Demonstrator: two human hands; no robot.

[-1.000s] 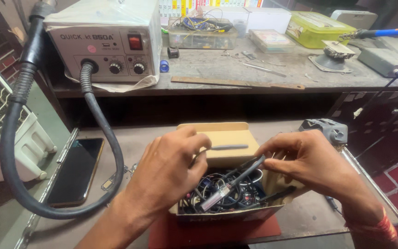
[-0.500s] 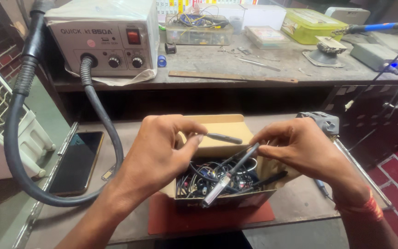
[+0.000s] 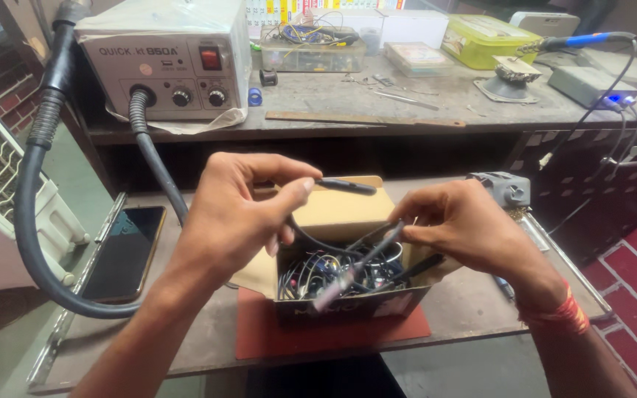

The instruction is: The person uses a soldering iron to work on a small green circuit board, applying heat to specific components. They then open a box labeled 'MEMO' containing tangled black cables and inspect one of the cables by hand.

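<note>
Slim black probe with a trailing thin black lead: held over the open brown cardboard box, between thumb and forefinger of the left hand, fingers narrowed in a pinch near its rear end, tip pointing right and clear of the box flap. Judged light and rigid along the body, with a limp lead that could snag on the tangle below; best taken on the body, not on the lead.

Second slim dark probe with a pale tip: slants down into the box, its upper end pinched in the fingers of the right hand, pale tip low near the front wall. Also judged light and stiff, smooth enough to slip if held loosely.

Box contents: a tangle of thin wires, soft and prone to catching. Box stands on a red mat on the lower wooden shelf. A dark smartphone lies well left, beside a corrugated black hose.
</note>
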